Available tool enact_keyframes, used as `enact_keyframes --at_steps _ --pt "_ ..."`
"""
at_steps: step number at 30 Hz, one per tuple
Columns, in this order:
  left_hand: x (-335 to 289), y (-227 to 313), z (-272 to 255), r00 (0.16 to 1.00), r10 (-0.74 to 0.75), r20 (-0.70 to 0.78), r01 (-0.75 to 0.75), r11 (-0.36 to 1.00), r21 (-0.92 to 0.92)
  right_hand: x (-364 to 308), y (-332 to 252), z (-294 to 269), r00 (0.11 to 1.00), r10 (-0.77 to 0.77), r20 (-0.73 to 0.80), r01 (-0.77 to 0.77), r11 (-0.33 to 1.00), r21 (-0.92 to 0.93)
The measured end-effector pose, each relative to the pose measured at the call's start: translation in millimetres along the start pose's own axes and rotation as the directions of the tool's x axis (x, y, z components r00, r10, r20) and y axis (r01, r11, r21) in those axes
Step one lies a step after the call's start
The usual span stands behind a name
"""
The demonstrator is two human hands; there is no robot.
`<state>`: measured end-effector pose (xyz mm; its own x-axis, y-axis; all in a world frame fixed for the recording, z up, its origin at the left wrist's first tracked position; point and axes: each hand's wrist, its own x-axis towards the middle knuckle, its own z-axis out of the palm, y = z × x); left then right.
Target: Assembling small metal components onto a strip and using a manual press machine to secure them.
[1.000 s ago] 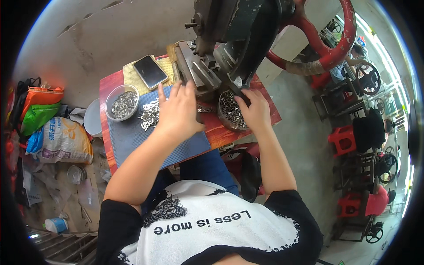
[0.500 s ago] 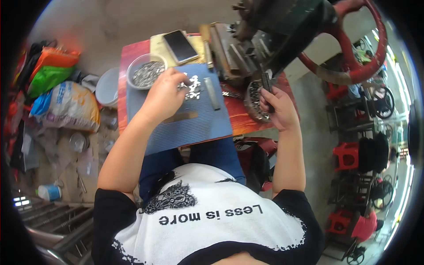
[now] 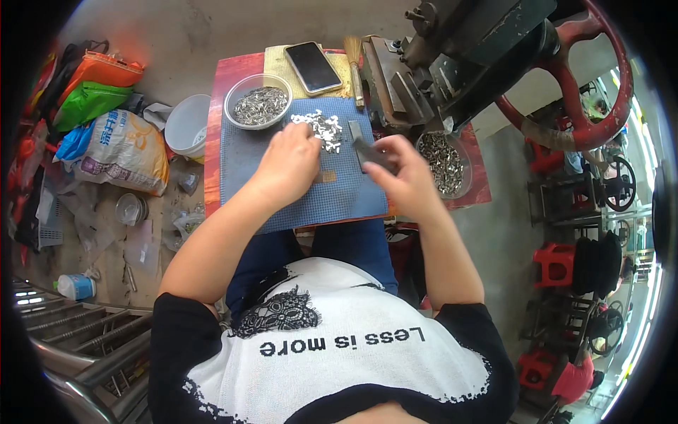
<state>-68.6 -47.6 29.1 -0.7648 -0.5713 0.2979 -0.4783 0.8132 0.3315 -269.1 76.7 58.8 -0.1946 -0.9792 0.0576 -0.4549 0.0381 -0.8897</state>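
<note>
My left hand (image 3: 288, 161) lies over the blue ribbed mat (image 3: 247, 184), fingers curled at the near left edge of a loose pile of small shiny metal pieces (image 3: 326, 133); its fingertips are hidden. A flat brown strip (image 3: 326, 177) shows partly beside its wrist side. My right hand (image 3: 404, 173) grips a dark, flat bar-like tool (image 3: 374, 157) between thumb and fingers, above the mat's right side. The tool's tip reaches over a grey metal bar (image 3: 356, 131) lying on the mat. Left of the pile, a clear round bowl (image 3: 227, 106) holds many small metal parts.
A second clear tub (image 3: 466, 185) of metal parts stands right of my right hand. Behind lie a phone (image 3: 313, 67) and a brush (image 3: 355, 74). A dark press (image 3: 487, 56) with a red handwheel (image 3: 614, 116) rises at right. A white bucket (image 3: 187, 127) and bags stand left.
My right hand has come left and nearer, from beside the press and parts tub to over the mat, with the dark tool. My left hand has shifted to the pile's near side.
</note>
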Motion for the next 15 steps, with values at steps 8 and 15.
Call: enact_keyframes --at_steps 8,15 --pt "24.3 -88.1 -54.4 0.889 -0.204 -0.41 0.237 0.971 0.032 23.4 6.7 93.5 0.874 -0.46 0.16 0.486 0.801 -0.35" --pt "-17.3 -48.6 -40.8 0.893 -0.226 -0.389 0.127 0.956 -0.264 52.8 20.6 71.5 0.883 -0.46 -0.09 0.336 0.756 -0.562"
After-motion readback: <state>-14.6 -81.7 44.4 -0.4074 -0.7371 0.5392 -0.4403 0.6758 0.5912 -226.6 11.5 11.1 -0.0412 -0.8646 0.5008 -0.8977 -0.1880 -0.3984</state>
